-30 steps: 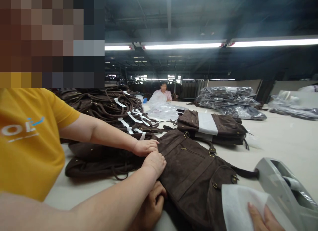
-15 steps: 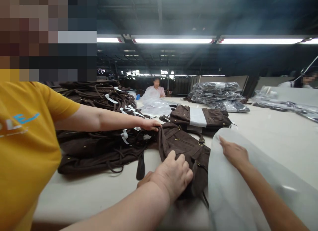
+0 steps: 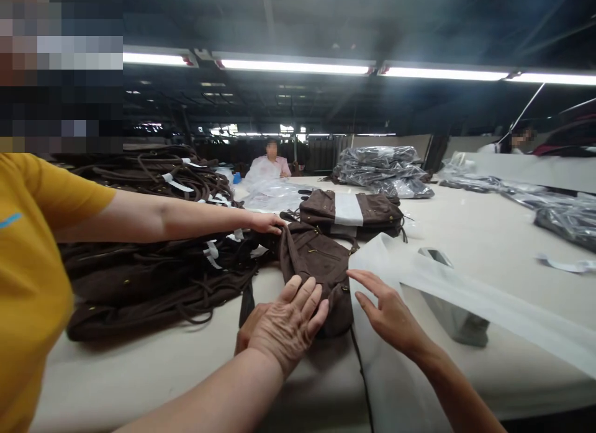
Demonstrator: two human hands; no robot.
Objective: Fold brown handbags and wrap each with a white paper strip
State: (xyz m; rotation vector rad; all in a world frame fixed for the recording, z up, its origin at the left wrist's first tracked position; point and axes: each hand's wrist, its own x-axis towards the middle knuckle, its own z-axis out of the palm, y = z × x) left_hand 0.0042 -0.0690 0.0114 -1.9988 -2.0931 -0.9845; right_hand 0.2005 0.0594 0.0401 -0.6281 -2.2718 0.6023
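A brown bag (image 3: 326, 259) lies on the pale table. A co-worker's hand (image 3: 269, 223) holds its upper left edge, and the co-worker's other hand (image 3: 288, 321) rests palm down on its lower part. What shows of my left hand (image 3: 250, 326) is a small part beside the bag's lower left; the rest is hidden under the co-worker's hand and forearm. Right of the bag, my right hand (image 3: 372, 293) has its thumb and fingers apart, fingertips at the edge of a translucent white plastic sheet or bag (image 3: 386, 371).
Brown bags are piled (image 3: 139, 284) at the left. Behind the near bag lies another one (image 3: 377, 209) with a white band. Farther back are plastic-wrapped bags (image 3: 382, 166). A grey object (image 3: 465, 327) sits partly under the plastic. A yellow-shirted co-worker (image 3: 28, 259) stands left; others are farther off.
The view has shifted right. My right hand has come closer to the brown bag, its thumb and fingers now spread. The plastic has moved left and lower, and the grey object shows.
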